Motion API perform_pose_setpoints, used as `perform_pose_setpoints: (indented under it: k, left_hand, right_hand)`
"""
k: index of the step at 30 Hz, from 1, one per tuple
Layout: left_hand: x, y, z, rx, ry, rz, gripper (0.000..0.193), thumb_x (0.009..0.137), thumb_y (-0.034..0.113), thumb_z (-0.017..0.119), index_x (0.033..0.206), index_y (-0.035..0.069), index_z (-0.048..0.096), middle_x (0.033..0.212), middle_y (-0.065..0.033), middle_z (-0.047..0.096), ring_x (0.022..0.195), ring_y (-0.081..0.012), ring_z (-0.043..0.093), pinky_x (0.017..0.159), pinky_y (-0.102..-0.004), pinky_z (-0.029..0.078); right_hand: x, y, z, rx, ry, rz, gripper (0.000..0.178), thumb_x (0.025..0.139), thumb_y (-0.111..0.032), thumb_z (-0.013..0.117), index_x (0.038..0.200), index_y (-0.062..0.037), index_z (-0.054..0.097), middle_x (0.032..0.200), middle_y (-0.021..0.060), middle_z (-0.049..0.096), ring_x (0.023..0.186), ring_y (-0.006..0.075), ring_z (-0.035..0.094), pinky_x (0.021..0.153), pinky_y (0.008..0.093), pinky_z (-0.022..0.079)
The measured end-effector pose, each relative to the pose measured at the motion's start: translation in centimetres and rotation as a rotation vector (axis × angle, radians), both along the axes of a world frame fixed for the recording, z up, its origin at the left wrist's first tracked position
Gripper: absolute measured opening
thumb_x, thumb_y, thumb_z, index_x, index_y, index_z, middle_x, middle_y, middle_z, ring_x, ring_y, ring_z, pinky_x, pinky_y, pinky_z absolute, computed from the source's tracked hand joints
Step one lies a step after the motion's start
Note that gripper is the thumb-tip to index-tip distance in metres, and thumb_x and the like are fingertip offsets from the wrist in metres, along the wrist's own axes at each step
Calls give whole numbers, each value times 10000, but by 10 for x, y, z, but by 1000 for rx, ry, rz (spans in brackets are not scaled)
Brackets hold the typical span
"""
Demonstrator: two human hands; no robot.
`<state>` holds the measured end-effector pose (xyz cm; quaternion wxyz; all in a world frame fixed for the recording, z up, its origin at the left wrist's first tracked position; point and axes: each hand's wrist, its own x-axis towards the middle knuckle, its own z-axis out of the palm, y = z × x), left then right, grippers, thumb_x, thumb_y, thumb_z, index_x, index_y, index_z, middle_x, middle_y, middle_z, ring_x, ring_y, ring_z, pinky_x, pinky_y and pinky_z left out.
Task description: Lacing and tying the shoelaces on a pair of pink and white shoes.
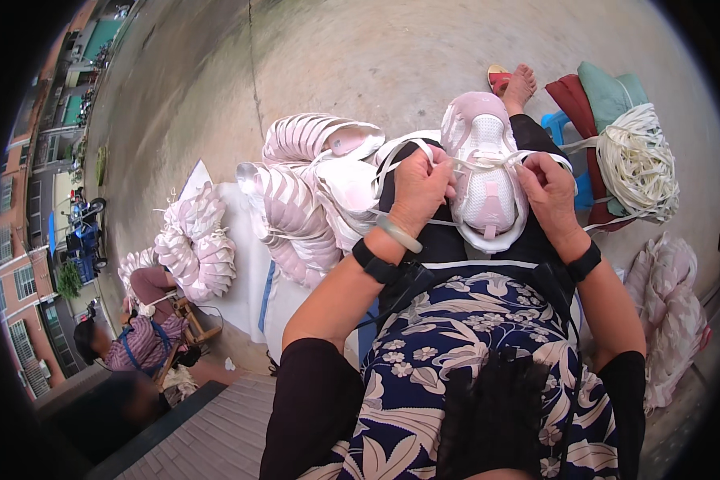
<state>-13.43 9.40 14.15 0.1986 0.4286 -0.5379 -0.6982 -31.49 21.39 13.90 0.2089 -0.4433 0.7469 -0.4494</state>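
A pale pink and white shoe upper (pixel 482 196) rests on my lap, its toe end away from me and white mesh along its middle. White shoelace (pixel 480 164) crosses the upper between my two hands. My left hand (pixel 424 188) is closed at the upper's left edge, pinching the lace, with a loop of it trailing over the wrist side. On the other edge my right hand (pixel 546 190) pinches the lace between thumb and fingers. The fingertips of both hands are close to the upper's surface.
Nested stacks of pink and white uppers (pixel 292 216) lie beside my left arm; another bundle (pixel 196 248) sits farther left. To the right, white laces (pixel 638 164) hang over green and red cloth by a blue stool (pixel 555 124). More uppers (pixel 666 312) lie below. A person (pixel 144 336) sits at far left.
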Motion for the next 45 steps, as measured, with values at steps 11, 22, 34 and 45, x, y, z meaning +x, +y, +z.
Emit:
perform_pose_setpoints:
  k: [11,22,34,45]
  left_hand:
    - [-11,-2,-16,-155,34,87,55,827,44,572,869,18,548,673,-23,574,516,-56,520,459,-180,425]
    - [-17,-3,-25,-166,71,100,103,814,28,576,905,4,535,669,-28,568,516,-61,513,473,-189,431]
    - [-30,-5,-19,-593,-137,-1,139,730,66,610,857,20,578,656,-46,575,614,-106,545,559,-257,441]
    - [-1,5,8,-872,-432,-200,379,674,241,752,892,-1,559,664,-94,580,558,-205,560,528,-313,461]
  right_hand:
    - [19,-15,27,-50,761,503,308,728,-183,648,1016,-94,590,816,44,514,803,206,511,784,386,344]
    - [20,-16,21,-67,768,428,327,732,-200,652,1010,-48,574,844,63,533,821,227,509,791,387,349]
    - [22,-16,19,-96,716,382,326,692,-192,674,967,-42,586,843,72,547,821,245,519,774,390,363]
    - [22,-15,18,-140,681,302,150,685,-128,650,829,-105,614,759,26,537,776,213,542,754,381,356]
